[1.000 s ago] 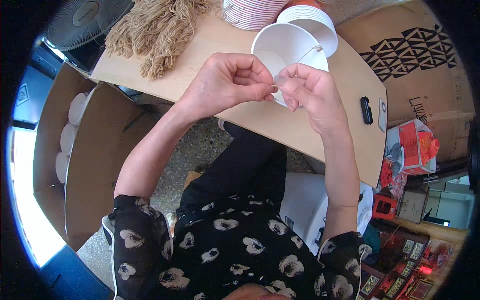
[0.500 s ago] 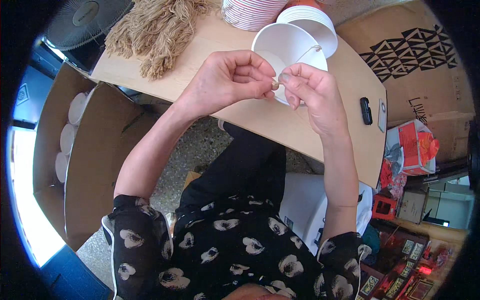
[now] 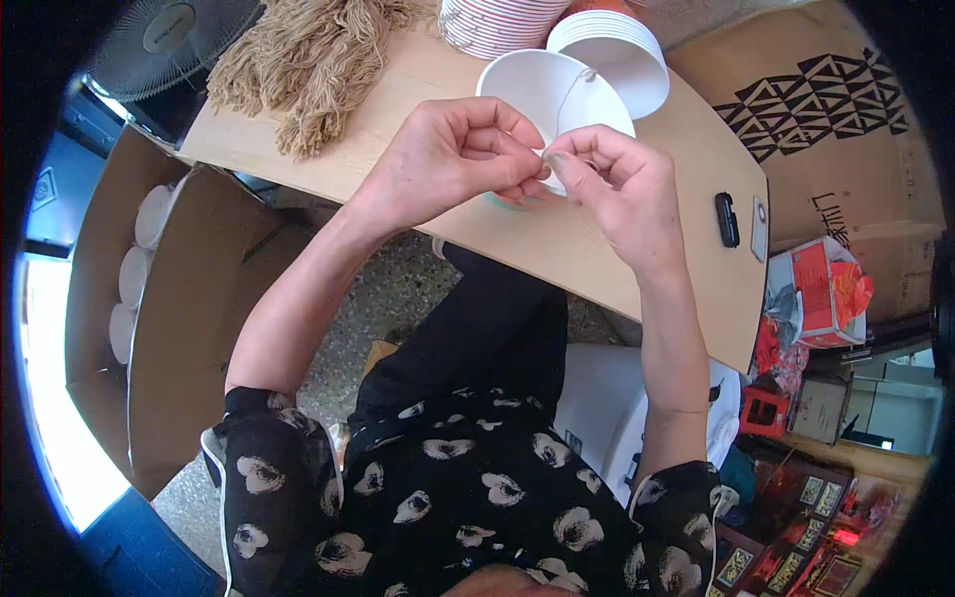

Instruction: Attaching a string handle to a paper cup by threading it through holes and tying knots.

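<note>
A white paper bucket [image 3: 512,82] lies tipped on the table just beyond my hands, its mouth facing me. A thin cord [image 3: 567,98] runs from a hole near its rim down toward my fingers. My left hand [image 3: 450,164] pinches the cord end between thumb and fingertips. Close against it, my right hand [image 3: 625,194] also has thumb and forefinger pressed together on the cord. The fingertips hide the exact spot where the cord is held. To the left on the table lies a thick bundle of tan cords [image 3: 308,70].
Behind the bucket stand a tall stack of buckets [image 3: 502,22] and a few nested white ones [image 3: 622,65]. A small black object [image 3: 728,220] and a flat pale one [image 3: 760,230] lie near the right table edge [image 3: 741,338]. An open cardboard box [image 3: 189,298] holds white buckets.
The white bucket has shifted a little to the left and away from me. Both hands stay close together, with the fingertips slightly rearranged on the cord.
</note>
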Motion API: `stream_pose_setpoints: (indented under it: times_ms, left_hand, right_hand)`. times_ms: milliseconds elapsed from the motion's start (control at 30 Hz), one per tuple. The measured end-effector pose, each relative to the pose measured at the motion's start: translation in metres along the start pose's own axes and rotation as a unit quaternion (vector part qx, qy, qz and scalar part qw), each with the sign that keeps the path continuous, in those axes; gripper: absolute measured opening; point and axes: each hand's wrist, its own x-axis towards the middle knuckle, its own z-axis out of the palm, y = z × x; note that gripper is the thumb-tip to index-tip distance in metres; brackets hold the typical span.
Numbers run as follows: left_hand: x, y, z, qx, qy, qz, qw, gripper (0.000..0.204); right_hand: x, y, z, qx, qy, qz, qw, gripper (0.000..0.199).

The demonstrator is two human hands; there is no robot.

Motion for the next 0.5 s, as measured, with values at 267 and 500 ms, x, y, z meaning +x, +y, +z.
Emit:
stream_pose_setpoints:
  times_ms: [267,500]
  left_hand:
    - [0.001,-0.002,0.0,-0.002,-0.003,0.003,1.0,0.019]
    - [0.001,-0.001,0.0,-0.019,-0.001,-0.011,1.0,0.025]
  right_hand:
    - [0.005,0.002,-0.005,0.043,-0.017,0.038,0.998,0.009]
    - [0.005,0.006,0.005,-0.017,0.08,-0.008,0.997,0.01]
